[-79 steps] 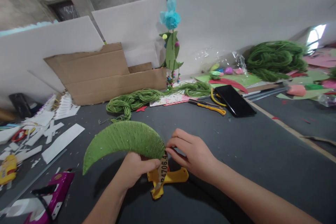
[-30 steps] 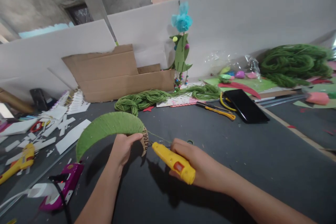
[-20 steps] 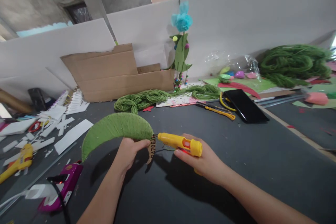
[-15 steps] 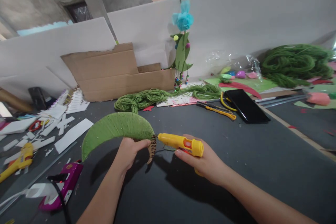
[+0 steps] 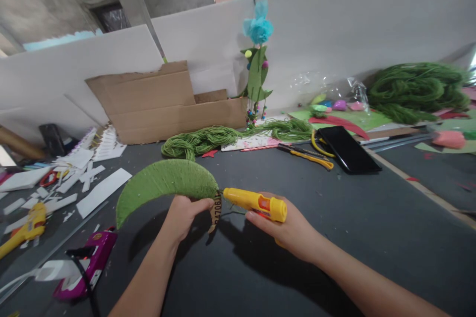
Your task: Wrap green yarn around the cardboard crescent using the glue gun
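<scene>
Left hand [image 5: 181, 215]: fingers pinch green crescent [image 5: 163, 180] above worktop [image 5: 372, 223]. Right hand [image 5: 295, 232]: fingers wrap yellow glue gun [image 5: 243, 199], nozzle [image 5: 220, 192] at crescent's edge. Risk: gun slip could burn nearby left thumb [image 5: 204, 204].

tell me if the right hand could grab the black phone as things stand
Probably not: the right hand is gripping the yellow glue gun, though the black phone lies uncovered on the table, farther back.

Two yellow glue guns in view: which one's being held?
The glue gun in the right hand, nozzle at the green crescent; the other glue gun lies far left among white scraps.
</scene>
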### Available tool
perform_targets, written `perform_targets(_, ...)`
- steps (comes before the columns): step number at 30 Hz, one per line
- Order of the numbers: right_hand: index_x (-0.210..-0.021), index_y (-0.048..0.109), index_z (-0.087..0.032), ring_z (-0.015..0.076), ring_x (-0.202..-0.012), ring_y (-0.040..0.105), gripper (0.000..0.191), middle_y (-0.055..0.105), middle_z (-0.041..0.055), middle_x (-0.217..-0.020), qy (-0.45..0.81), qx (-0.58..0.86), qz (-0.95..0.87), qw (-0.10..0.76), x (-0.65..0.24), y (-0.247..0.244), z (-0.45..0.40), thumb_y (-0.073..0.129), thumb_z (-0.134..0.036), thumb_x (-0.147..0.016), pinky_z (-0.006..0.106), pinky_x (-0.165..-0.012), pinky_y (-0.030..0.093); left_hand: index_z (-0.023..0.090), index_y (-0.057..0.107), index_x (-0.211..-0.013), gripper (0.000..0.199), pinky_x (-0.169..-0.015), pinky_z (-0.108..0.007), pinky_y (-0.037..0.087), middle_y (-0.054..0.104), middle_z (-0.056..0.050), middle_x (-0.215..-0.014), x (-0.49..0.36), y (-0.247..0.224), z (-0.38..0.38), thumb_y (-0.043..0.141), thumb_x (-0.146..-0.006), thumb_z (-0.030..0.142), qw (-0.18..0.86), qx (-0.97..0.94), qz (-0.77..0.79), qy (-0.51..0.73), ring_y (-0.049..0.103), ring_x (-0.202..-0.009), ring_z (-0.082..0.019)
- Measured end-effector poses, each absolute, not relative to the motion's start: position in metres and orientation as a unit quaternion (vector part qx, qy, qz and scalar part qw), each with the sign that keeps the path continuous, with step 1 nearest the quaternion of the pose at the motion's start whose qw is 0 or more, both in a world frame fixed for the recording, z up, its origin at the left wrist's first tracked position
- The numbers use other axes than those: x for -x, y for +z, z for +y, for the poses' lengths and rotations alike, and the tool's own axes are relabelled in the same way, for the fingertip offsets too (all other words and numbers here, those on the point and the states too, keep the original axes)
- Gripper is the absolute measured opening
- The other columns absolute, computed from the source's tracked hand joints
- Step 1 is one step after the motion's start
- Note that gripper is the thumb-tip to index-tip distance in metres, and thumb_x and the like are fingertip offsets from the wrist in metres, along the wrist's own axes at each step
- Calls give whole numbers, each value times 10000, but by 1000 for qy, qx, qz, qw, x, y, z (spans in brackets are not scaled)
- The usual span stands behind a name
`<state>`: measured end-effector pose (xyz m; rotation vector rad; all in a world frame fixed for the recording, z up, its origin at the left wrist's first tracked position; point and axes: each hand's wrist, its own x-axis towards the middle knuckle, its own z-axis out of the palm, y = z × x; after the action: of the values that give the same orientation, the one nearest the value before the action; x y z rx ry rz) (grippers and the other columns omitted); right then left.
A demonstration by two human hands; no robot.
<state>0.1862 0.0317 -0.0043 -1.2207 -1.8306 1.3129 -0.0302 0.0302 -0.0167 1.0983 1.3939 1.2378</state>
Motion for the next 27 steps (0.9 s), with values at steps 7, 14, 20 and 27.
perform_targets(7,-812,567,-151,107,-544,425,309,512,-2,-656,471,466,-697,275,-186,-5,32,541,-452,-748,236,-506,381,142,665,-657,114,-744,-274,434,680,-36,-716,30,-17,31,693,-548,164,471,-453,576,491,592,-728,-179)
perform_targets(14,-807,581,-156,113,-560,446,286,547,15,-691,476,454,-701,277,-186,-4,31,546,-433,-743,246,-534,396,146,676,-674,128,-747,-297,436,683,-35,-752,29,-15,31,692,-548,163,476,-440,571,503,588,-730,-187)
perform_targets(20,-789,543,-180,101,-501,390,294,460,-34,-586,494,487,-654,301,-185,-8,35,540,-469,-733,227,-474,342,142,675,-639,95,-734,-301,440,679,-44,-702,29,-15,30,687,-546,161,486,-439,569,497,588,-735,-203)
perform_targets(27,-647,451,-191,153,-669,419,185,476,7,-690,292,326,-868,232,-186,8,31,551,-330,-716,292,-660,362,149,656,-581,64,-656,-278,451,641,-7,-610,32,-12,34,685,-524,142,447,-384,600,541,571,-624,-171)
